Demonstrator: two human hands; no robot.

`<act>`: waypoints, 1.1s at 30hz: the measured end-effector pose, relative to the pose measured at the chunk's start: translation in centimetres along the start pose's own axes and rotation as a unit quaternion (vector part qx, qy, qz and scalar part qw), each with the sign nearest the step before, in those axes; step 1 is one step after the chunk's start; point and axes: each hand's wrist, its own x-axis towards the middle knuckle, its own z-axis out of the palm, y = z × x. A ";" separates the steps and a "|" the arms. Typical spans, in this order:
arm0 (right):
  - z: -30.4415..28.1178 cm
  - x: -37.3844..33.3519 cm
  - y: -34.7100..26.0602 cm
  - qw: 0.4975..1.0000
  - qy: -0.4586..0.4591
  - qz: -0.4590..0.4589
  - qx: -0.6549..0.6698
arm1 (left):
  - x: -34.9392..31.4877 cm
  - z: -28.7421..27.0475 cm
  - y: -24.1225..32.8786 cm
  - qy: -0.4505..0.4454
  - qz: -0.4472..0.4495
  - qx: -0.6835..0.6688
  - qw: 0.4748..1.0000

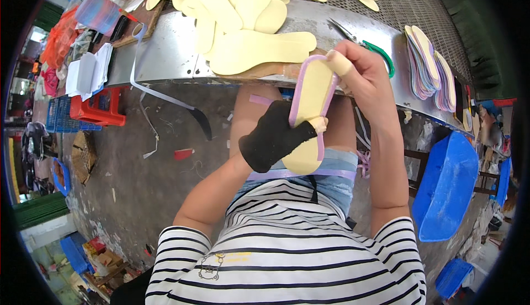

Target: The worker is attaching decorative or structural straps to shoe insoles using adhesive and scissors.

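A pale yellow insole (pixel 314 96) is held upright over my lap, with a lilac strip (pixel 296 99) running along its edge around the upper end and down both sides. My left hand (pixel 276 136), in a black fingerless glove, grips it around the middle, the thumb lying across its face. At its upper right edge my right hand (pixel 361 73) is closed in a pinch, with tape on the thumb; the strip's edge lies under those fingers. More lilac strip (pixel 337 174) lies across my lap.
A pile of yellow insoles (pixel 259 54) covers the metal bench (pixel 165 56). Scissors with green handles (pixel 381 54) lie behind my right hand. Stacked finished-looking insoles (pixel 422 65) stand at right. A blue tub (pixel 448 186) is low right; a red stool (pixel 99 109) stands left.
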 end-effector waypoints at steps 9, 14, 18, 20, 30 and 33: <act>2.7 -0.2 0.3 0.988 0.138 -0.075 -0.006 | 3.7 -1.9 3.3 0.108 0.154 0.029 0.982; 1.5 -1.9 2.1 0.999 -0.008 -0.004 -0.042 | 3.5 -1.0 3.3 0.199 0.139 -0.067 0.968; 3.3 -2.0 3.3 0.995 0.049 -0.048 -0.076 | 4.4 -0.6 2.4 0.239 0.150 -0.035 0.959; 3.9 -2.3 3.3 0.997 0.056 -0.033 -0.031 | 4.4 -0.6 2.2 0.248 0.164 -0.007 0.955; 4.2 -3.4 4.1 0.993 0.034 -0.034 -0.106 | 4.3 -1.9 3.9 0.152 0.164 0.065 0.973; 3.7 -3.6 4.0 0.996 0.017 0.029 0.080 | 4.1 -2.2 4.4 0.081 0.152 -0.041 0.984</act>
